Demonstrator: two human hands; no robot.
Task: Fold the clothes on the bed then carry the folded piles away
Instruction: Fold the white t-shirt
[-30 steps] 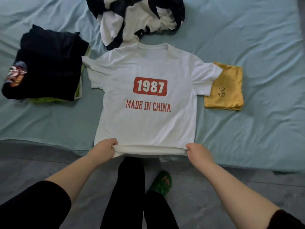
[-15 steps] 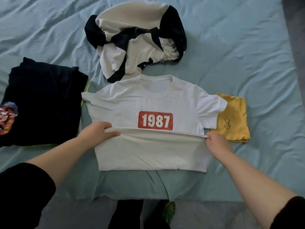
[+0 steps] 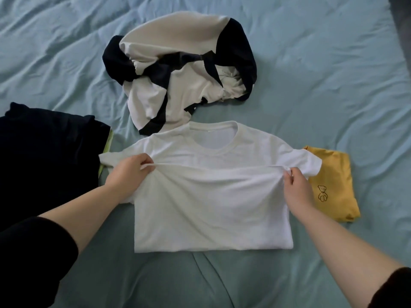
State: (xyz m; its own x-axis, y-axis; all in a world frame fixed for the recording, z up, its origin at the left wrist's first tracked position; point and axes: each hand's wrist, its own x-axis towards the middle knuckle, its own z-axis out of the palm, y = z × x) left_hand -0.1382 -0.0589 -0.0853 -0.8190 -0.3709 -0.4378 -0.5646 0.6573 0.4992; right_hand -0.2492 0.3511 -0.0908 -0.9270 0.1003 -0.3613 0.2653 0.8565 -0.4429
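The white T-shirt lies flat on the blue-green bed, its lower half doubled up over its chest, and the hem runs as a taut line between the two hands, just below the collar. The left hand holds one end of that hem and the right hand the other, so the cloth sits right in the fingers on both sides. The folded-up flap hides the front of the shirt beneath it. The left hand covers part of the sleeve on its side, and only the sleeve tip shows beyond the knuckles. The opposite sleeve overlaps a corner of a folded yellow garment with a small bear outline. A dark folded pile is cut off at the frame's left edge, and a lime-green edge peeks from under it — what that piece is cannot be made out. Beyond the collar a black-and-white garment lies crumpled, touching the shirt's shoulder. The left fingers are curled, thumb on top, pinching the hem. The right fingers pinch it too — their tips are lost in the fabric.
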